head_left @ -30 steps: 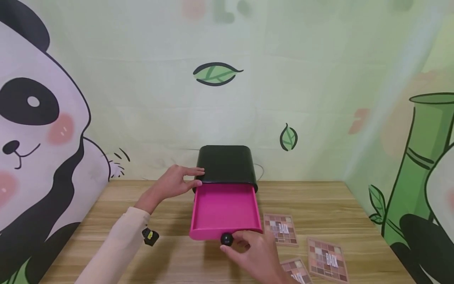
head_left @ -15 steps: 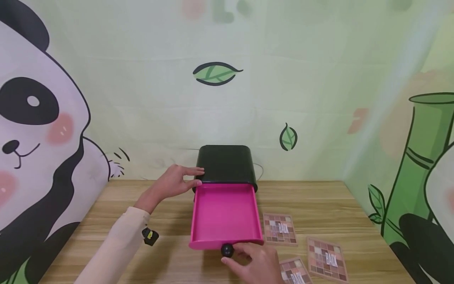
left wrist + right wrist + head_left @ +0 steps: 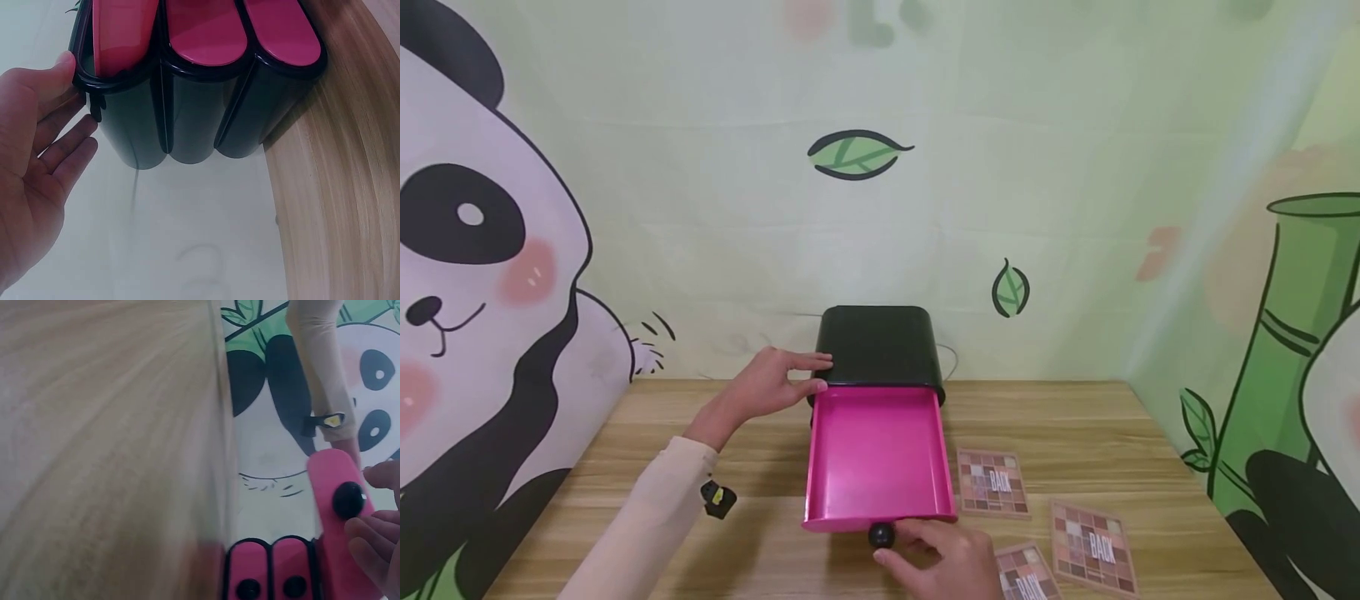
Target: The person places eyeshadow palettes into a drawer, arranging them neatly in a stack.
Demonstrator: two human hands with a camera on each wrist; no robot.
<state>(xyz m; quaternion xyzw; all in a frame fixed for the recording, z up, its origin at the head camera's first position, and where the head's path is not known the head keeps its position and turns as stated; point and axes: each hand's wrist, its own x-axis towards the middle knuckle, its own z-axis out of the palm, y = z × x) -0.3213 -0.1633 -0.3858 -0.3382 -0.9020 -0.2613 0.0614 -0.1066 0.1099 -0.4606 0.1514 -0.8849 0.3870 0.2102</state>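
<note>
A black drawer box (image 3: pixel 880 343) stands at the back of the wooden table (image 3: pixel 625 467). Its pink drawer (image 3: pixel 876 454) is pulled far out toward me and is empty. My right hand (image 3: pixel 901 542) pinches the drawer's round black knob (image 3: pixel 881 534) at the front. In the right wrist view the knob (image 3: pixel 348 499) sits on the pink drawer front (image 3: pixel 334 550), with my fingertips (image 3: pixel 369 540) beside it. My left hand (image 3: pixel 786 377) presses flat against the box's left side with straight fingers. The left wrist view shows that hand (image 3: pixel 44 169) against the black box (image 3: pixel 187 119).
Three eyeshadow palettes lie on the table right of the drawer: one (image 3: pixel 992 483) close to it, one (image 3: pixel 1093 548) farther right, one (image 3: pixel 1028 577) at the front edge. A panda and bamboo backdrop (image 3: pixel 490 250) closes in the table on three sides.
The pink drawer has slid farther out of the black box toward me, drawn by my right hand on the knob. My left hand has stayed on the box.
</note>
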